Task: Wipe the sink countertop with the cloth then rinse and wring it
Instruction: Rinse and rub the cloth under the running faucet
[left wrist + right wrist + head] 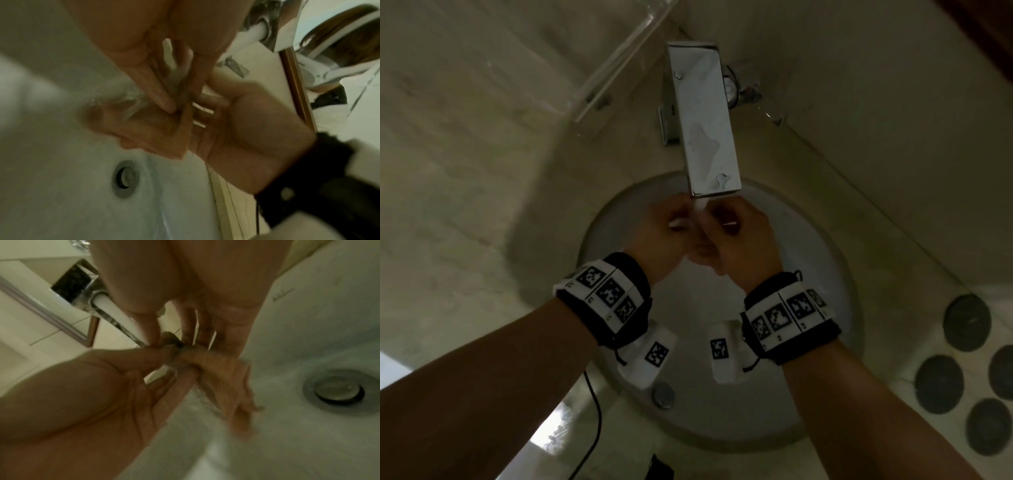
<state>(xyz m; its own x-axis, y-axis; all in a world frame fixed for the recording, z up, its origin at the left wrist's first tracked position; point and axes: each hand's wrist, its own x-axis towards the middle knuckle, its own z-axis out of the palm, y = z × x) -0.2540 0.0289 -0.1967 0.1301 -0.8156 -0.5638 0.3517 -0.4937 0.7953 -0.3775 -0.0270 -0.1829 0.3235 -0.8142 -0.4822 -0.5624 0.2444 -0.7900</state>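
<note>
Now — cloth (pixel 207 369) under faucet (pixel 705 116) | axis unclear — both hands' fingers (pixel 162 99) pinch it

A bathroom: a round white basin (pixel 825 260) with a drain plug (pixel 337 390), a chrome tap (pixel 705 116), pale marble worktop (pixel 465 188).

No word, brand or number can be read anywhere. The only signs are black-and-white square code markers: a row of them on the white band (pixel 604 294) round the left wrist, left of centre in the head view, and another on the white band (pixel 791 313) round the right wrist, right of centre. A small dark scribble (pixel 282 294) on the basin wall, upper right of the right wrist view, is too blurred to read.
</note>
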